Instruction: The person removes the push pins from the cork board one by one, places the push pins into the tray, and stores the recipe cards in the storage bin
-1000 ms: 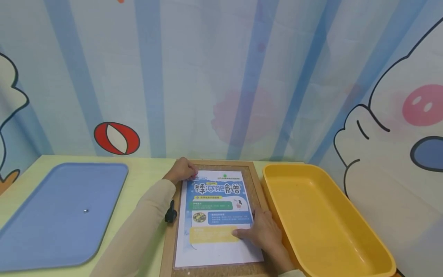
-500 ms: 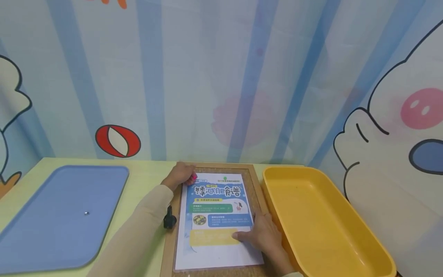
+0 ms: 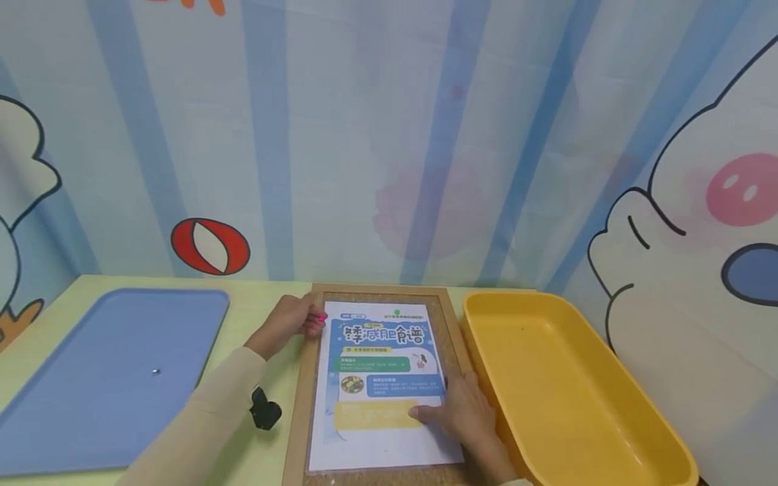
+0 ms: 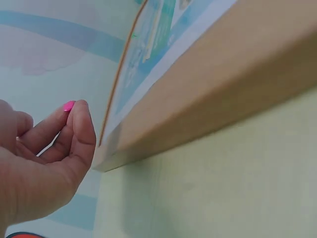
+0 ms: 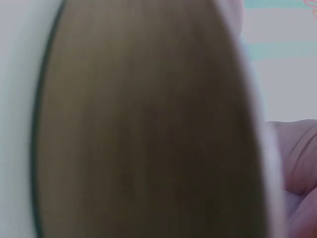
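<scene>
One pink object point(image 4: 69, 105) is pinched by the left hand point(image 3: 289, 324); the right hand point(image 3: 467, 412), thumb spread from fingers, touches the sheet point(image 3: 371, 447).

- A blue-striped pale backdrop point(image 3: 365, 135) hung at 12 o'clock
- A red-and-white oval point(image 3: 210, 247) showed at 9
- A pink-cheeked cartoon figure point(image 3: 699, 270) filled 3
- A pale yellow tabletop point(image 3: 255, 304) spread at 8

At the frame's lower center, we see a blue-and-white printed sheet point(image 3: 383, 385) lying face up on a wood-framed cork board point(image 3: 442, 337), right hand point(image 3: 464, 408) resting along its right edge; left hand point(image 3: 293, 320) pinches a small pink object point(image 4: 69, 106) beside the board's upper-left corner.
</scene>
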The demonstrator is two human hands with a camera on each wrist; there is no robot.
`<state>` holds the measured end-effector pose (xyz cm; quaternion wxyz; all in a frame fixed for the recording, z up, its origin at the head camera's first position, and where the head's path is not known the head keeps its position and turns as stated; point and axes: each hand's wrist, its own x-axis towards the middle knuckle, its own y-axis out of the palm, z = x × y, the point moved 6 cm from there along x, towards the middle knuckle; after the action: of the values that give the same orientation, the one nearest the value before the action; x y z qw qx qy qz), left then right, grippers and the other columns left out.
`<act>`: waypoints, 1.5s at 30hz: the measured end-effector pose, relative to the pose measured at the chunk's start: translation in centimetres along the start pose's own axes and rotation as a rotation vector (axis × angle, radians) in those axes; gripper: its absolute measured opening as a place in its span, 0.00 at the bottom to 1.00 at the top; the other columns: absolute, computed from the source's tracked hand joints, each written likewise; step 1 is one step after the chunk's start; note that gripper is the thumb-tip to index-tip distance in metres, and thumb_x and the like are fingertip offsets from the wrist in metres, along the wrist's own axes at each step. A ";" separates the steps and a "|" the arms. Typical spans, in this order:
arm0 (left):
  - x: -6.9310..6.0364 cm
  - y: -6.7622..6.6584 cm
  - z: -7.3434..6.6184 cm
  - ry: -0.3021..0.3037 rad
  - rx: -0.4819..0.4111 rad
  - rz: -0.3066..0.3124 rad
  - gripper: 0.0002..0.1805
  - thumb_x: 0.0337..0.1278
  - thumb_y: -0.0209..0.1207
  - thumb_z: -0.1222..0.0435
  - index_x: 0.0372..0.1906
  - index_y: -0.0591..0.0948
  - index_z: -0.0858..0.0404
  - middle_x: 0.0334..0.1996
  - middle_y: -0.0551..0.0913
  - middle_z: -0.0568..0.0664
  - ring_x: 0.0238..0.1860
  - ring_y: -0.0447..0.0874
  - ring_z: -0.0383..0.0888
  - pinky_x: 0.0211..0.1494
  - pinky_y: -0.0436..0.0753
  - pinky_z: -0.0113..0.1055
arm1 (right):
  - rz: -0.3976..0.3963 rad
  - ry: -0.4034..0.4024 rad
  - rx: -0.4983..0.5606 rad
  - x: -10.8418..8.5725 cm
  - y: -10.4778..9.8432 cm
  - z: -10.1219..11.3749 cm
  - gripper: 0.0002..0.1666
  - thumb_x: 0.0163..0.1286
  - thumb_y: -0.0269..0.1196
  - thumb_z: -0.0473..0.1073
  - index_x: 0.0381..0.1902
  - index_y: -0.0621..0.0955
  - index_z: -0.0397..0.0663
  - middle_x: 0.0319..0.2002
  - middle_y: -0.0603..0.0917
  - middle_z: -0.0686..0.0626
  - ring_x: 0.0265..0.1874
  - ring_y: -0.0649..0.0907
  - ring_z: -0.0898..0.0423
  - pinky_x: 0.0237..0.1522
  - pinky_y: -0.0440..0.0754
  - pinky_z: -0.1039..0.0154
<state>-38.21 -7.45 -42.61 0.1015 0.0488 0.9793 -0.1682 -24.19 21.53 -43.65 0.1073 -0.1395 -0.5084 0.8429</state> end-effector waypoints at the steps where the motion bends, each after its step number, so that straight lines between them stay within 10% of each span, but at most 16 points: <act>1: -0.6 -0.4 0.0 0.010 -0.002 0.000 0.30 0.79 0.39 0.53 0.47 0.82 0.74 0.31 0.85 0.52 0.29 0.80 0.39 0.37 0.81 0.27 | -0.001 -0.007 -0.009 0.0 0.0 0.0 0.58 0.40 0.83 0.55 0.67 0.73 0.38 0.46 0.73 0.40 0.41 0.76 0.46 0.42 0.78 0.51; 14: -6.8 -7.2 0.5 0.098 -0.052 0.057 0.32 0.79 0.41 0.52 0.53 0.77 0.81 0.30 0.85 0.46 0.29 0.84 0.35 0.38 0.84 0.26 | 0.035 -0.207 -0.177 -1.4 0.3 0.6 0.49 0.56 0.74 0.60 0.66 0.74 0.34 0.62 0.71 0.34 0.55 0.70 0.42 0.62 0.70 0.43; 24: -7.4 -13.2 3.8 0.061 -0.082 0.022 0.35 0.77 0.44 0.49 0.59 0.72 0.81 0.33 0.84 0.41 0.34 0.85 0.32 0.43 0.85 0.27 | 0.145 -0.247 -0.227 -2.7 1.1 0.4 0.55 0.55 0.71 0.67 0.71 0.70 0.41 0.77 0.60 0.37 0.76 0.58 0.34 0.74 0.53 0.35; 45: -9.6 -22.7 11.0 -0.034 0.020 -0.005 0.24 0.74 0.51 0.65 0.59 0.71 0.86 0.34 0.86 0.36 0.35 0.83 0.27 0.42 0.84 0.28 | 0.182 -0.328 -0.198 -3.5 1.4 0.6 0.48 0.62 0.68 0.62 0.74 0.67 0.48 0.79 0.53 0.38 0.78 0.52 0.36 0.75 0.53 0.38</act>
<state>-29.80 -33.05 -43.41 0.1173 0.0446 0.9758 -0.1793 -21.15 19.26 -44.23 -0.0679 -0.0555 -0.5848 0.8064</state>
